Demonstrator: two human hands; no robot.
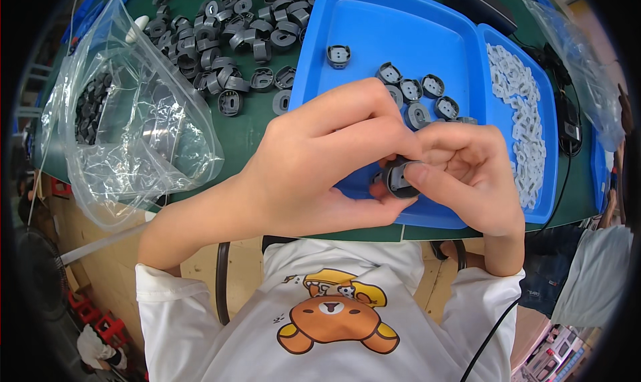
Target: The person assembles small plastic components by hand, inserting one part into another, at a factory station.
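Over the near edge of a blue tray (360, 21), both my hands meet around one small dark grey plastic housing (400, 180). My left hand (320, 161) grips it from the left, with the index finger above and the thumb below. From the right, my right hand (467, 168) closes on it, the thumb pressed against its face. Fingers cover much of the part. Behind my hands, several round grey housings (410, 89) with pale inserts lie in the tray. One more housing (338, 56) stands apart from them, farther left.
A heap of dark grey plastic rings (227, 35) spreads over the green table (254, 125) at the far left. At left lies a clear plastic bag (153, 135) with dark parts inside. Small white pieces (524, 128) fill the tray's narrow right compartment. A black case (481, 5) lies behind.
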